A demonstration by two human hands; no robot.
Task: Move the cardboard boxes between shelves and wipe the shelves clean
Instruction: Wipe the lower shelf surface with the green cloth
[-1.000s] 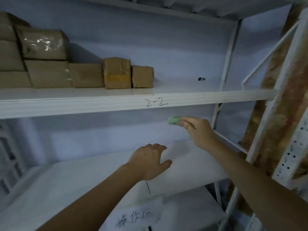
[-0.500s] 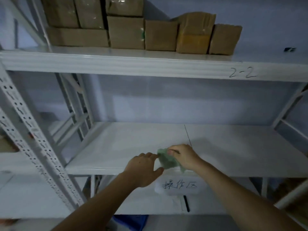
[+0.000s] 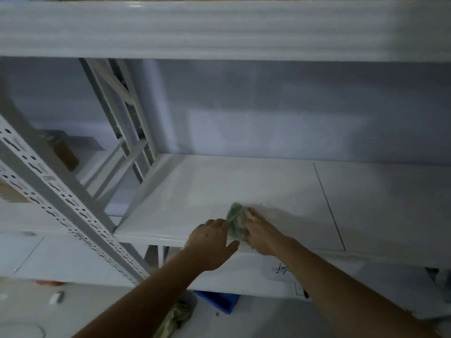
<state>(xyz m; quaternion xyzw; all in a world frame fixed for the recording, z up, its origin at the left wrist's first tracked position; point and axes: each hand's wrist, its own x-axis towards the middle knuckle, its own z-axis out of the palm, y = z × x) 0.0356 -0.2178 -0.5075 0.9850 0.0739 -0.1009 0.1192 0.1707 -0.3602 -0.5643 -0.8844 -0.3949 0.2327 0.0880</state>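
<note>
Nearest, low in the view, a crumpled olive rag (image 3: pixel 176 318) lies on the floor beside a blue bin (image 3: pixel 219 301) that pokes out from under the lower shelf (image 3: pixel 244 276), where a paper sheet (image 3: pixel 280 270) bears handwriting (only partly readable, cut off by the right forearm). Farther left on the floor sit a small white object (image 3: pixel 57 297) and something red (image 3: pixel 50 282).

Both forearms reach up to the front edge of the middle shelf (image 3: pixel 207 191). The left hand (image 3: pixel 210 242) hovers at that edge with fingers loosely spread, thumb out toward the green cloth (image 3: pixel 234 223); whether it touches the cloth I cannot tell. The right hand (image 3: pixel 261 232) lies on the cloth, its fingers curled over the crumpled fabric and pressing it onto the shelf near the front.

A dark seam (image 3: pixel 328 206) crosses the shelf board right of the hands. To the left, a perforated upright post (image 3: pixel 61 201) slants across, standing between the viewer and the neighbouring bay, where a brown cardboard box (image 3: pixel 61 148) sits blurred. Behind everything is the pale wall (image 3: pixel 268 113), and the upper shelf (image 3: pixel 219 30) spans the top.
</note>
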